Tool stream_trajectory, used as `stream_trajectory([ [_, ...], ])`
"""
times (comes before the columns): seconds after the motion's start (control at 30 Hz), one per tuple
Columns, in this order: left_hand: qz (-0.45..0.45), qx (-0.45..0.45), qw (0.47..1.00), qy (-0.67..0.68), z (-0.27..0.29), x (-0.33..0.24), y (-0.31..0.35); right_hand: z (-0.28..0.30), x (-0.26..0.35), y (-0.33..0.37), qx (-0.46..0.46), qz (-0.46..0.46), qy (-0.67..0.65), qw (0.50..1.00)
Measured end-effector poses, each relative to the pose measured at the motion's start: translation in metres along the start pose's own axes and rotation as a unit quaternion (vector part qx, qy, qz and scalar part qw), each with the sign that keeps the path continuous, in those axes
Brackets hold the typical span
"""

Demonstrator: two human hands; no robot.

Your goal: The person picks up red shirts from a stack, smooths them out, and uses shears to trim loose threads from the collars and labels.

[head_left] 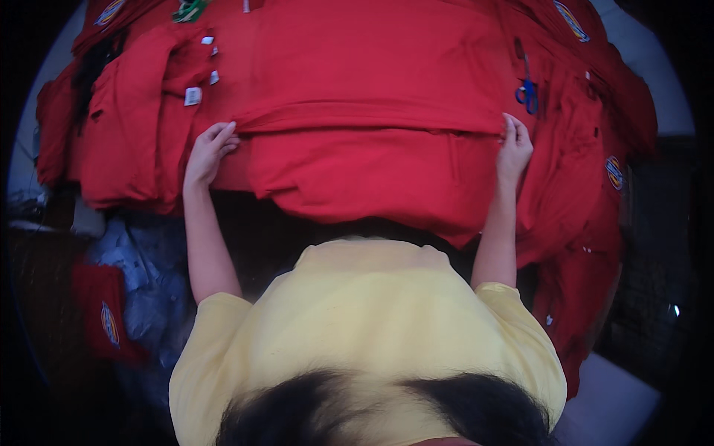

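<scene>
A wide red garment is spread in front of me, its near edge drawn into a straight band from one hand to the other. My left hand pinches the left end of this band between thumb and fingers. At the right end, my right hand has the cloth closed in its fingers the same way. Below the band, more red fabric hangs over the front edge toward my body. Blue-handled scissors lie on red cloth just beyond my right hand.
Folded red garments with white tags lie on the left, and more red clothing with round emblems is heaped on the right. A green item rests at the far left. Clear plastic bags are low on the left, beside a red piece.
</scene>
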State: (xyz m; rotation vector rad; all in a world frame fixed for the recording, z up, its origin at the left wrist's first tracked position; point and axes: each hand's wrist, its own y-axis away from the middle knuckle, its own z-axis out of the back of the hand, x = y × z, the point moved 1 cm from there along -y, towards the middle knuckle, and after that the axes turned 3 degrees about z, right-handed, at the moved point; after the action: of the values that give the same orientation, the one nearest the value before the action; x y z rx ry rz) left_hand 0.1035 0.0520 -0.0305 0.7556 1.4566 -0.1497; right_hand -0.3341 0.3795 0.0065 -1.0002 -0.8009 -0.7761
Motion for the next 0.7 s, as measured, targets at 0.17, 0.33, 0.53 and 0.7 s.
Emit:
stream_trajectory([
  [0.17,-0.034,-0.079,0.990,-0.114,-0.005,0.002,0.008,-0.010,0.016,0.005,0.028,-0.011,-0.020,0.999],
  [0.33,-0.284,-0.132,0.891,-0.329,-0.039,-0.008,0.007,-0.028,-0.029,0.026,0.132,0.090,0.168,0.973],
  [0.53,-0.247,-0.091,0.926,-0.271,-0.011,-0.012,-0.004,0.034,-0.058,-0.003,0.042,-0.144,-0.222,0.963],
  [0.7,-0.174,-0.033,0.922,-0.344,-0.023,-0.035,0.014,0.102,0.020,0.016,0.409,-0.233,0.266,0.842],
])
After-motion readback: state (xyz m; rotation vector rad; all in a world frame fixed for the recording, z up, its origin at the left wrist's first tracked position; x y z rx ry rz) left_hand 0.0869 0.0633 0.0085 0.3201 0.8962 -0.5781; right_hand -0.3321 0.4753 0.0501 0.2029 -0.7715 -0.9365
